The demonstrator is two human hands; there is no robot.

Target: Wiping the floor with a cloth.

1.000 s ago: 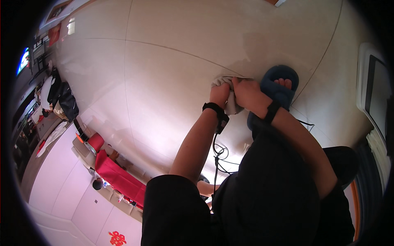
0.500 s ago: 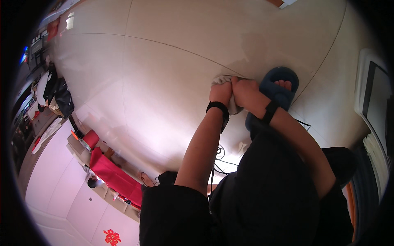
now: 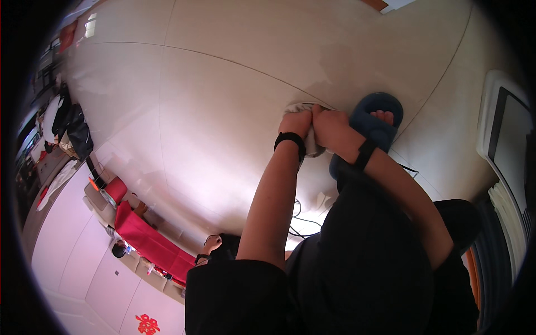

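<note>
My left hand (image 3: 296, 123) and my right hand (image 3: 330, 126) are side by side, low over the tiled floor. Both are closed on a pale grey, crumpled cloth (image 3: 311, 146) that shows around and below the knuckles. The hands cover most of the cloth, and the fingertips are hidden beneath. Just right of my right hand, my foot rests in a dark blue slipper (image 3: 373, 106). Black bands circle both wrists.
Dark cables (image 3: 304, 226) lie on the floor near my legs. A white-framed panel (image 3: 505, 128) stands at the right. Far left are a black bag (image 3: 81, 134), a red bin (image 3: 116, 190) and a sofa with a red cover (image 3: 151, 240), where a person sits.
The whole view has shifted slightly, so most things appear a little further left. Both hands keep their hold on the cloth, which lies in nearly the same place beside the slipper.
</note>
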